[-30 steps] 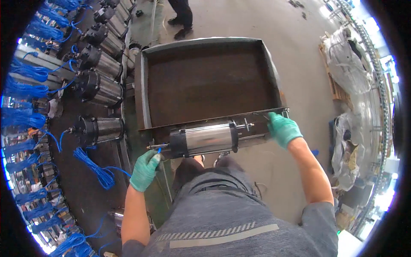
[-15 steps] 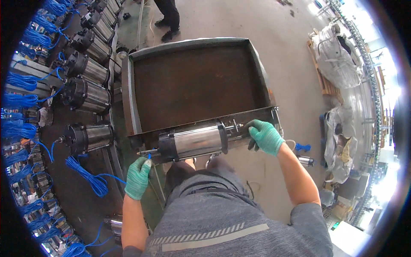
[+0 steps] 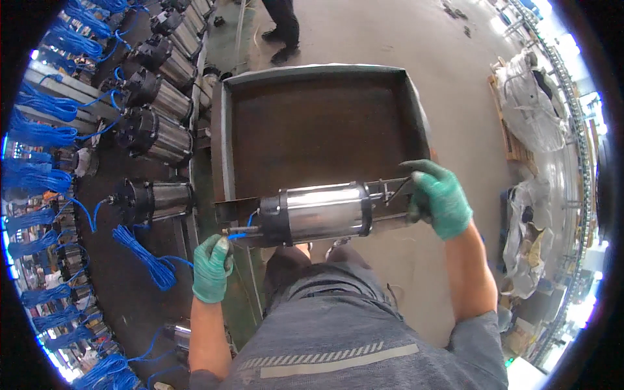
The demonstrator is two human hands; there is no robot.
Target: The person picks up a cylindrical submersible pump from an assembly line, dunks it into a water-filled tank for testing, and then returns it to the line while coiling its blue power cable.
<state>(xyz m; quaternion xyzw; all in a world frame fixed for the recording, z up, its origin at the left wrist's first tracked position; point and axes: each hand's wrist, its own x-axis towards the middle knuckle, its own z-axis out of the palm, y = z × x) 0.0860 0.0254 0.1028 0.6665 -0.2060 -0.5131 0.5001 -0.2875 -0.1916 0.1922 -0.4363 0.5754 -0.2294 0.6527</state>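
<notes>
A motor [image 3: 325, 211] with a shiny metal barrel and black end caps lies crosswise in front of me, at the near edge of a shallow metal tray [image 3: 226, 143]. Beside its left end, my left hand [image 3: 212, 268], in a green glove, is closed on a blue cable [image 3: 243, 234]. That cable leads from the motor's left cap through my fingers to a coil [image 3: 144, 257] lower left. My right hand [image 3: 442, 201], also gloved in green, is just past the shaft [image 3: 382, 194] at the right end. Its fingers are curved but apart, and partly hidden from above.
Along the left stands a row of similar motors [image 3: 156, 200] with blue cable bundles [image 3: 42, 133]. A person's legs [image 3: 283, 29] show beyond the tray. On the right, plastic-wrapped goods [image 3: 530, 101] sit on a wooden pallet [image 3: 510, 136].
My right hand has drawn back to the right from the shaft end. The whole view has shifted, so the motor and tray sit farther right. My left hand keeps hold of the cable.
</notes>
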